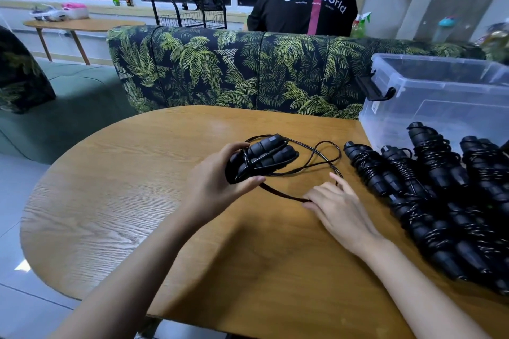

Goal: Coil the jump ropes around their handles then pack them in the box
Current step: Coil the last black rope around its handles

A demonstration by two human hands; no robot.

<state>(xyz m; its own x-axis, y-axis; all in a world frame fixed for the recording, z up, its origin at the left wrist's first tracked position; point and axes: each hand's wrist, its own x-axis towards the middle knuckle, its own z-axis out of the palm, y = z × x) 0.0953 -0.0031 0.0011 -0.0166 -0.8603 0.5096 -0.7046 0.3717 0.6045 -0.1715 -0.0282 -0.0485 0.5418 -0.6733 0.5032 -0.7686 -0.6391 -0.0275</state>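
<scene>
My left hand (220, 179) grips the two black handles of a jump rope (264, 155), held side by side just above the wooden table (137, 201). The thin black cord (316, 158) loops loosely over the table to the right of the handles. My right hand (338, 206) lies on the table and pinches the cord near its fingertips. Several coiled jump ropes (429, 195) lie in a pile at the right. A clear plastic box (440, 96) with a black latch stands at the far right corner, and its inside looks bare.
A leaf-patterned sofa back (234, 69) runs behind the table. A person in a black shirt (303, 5) sits beyond it, facing away. A second small table (82, 25) stands far left by the windows.
</scene>
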